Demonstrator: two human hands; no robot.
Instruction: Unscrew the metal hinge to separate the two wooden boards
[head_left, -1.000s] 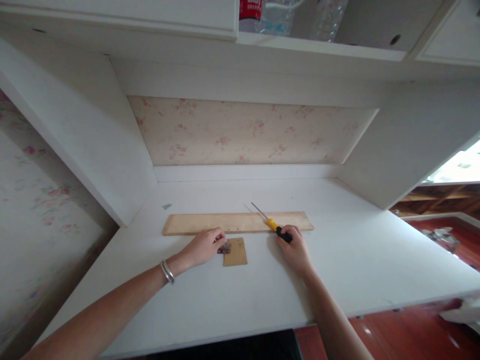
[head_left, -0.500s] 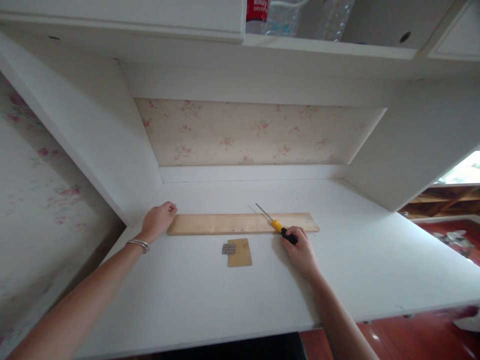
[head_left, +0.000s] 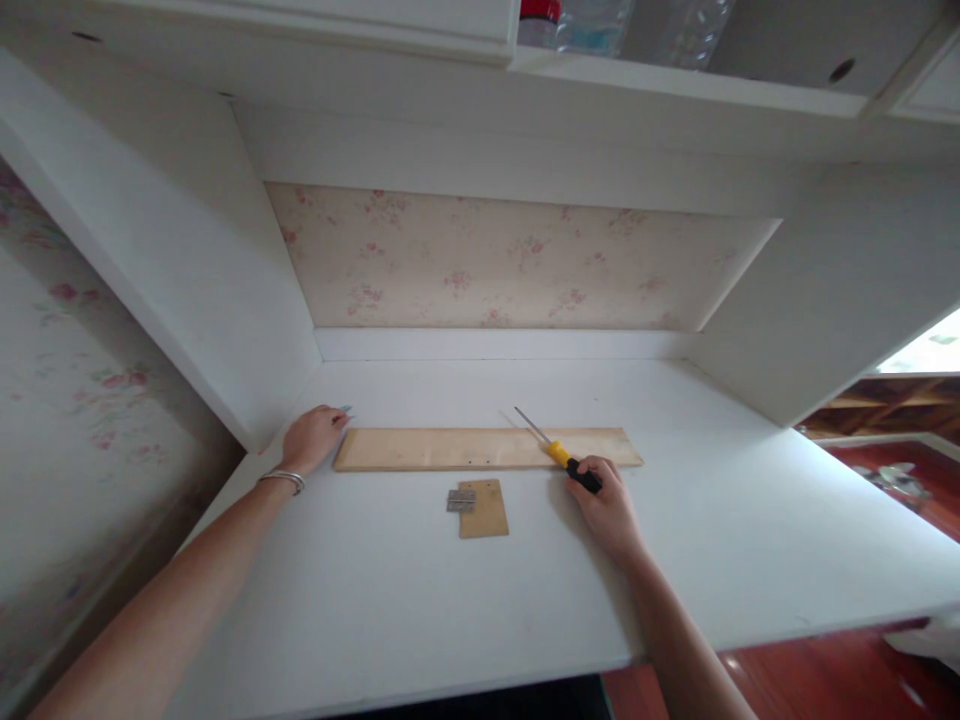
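Observation:
My right hand (head_left: 609, 500) is closed around the black and yellow handle of a screwdriver (head_left: 559, 454). Its metal shaft points up and left, over the right part of a long wooden board (head_left: 412, 450) lying on the white surface. Beside the board's left end is my left hand (head_left: 311, 440), fingers pinched together. Something small and pale shows at those fingertips, too small to name. A metal hinge (head_left: 461, 501) rests partly on a small square wooden piece (head_left: 486, 512), in front of the board. Two small dark holes show near the board's front edge.
The white desktop (head_left: 375, 600) lies between a left side panel (head_left: 187, 260) and a right one (head_left: 810, 290). Overhead is a cabinet (head_left: 300, 30) with plastic bottles (head_left: 596, 25) on its shelf. Floral wallpaper (head_left: 480, 260) covers the back wall.
The view has shifted slightly. My left fingers have turned a little, and the small pale thing at their tips shows more. My right hand keeps the screwdriver in nearly the same place.

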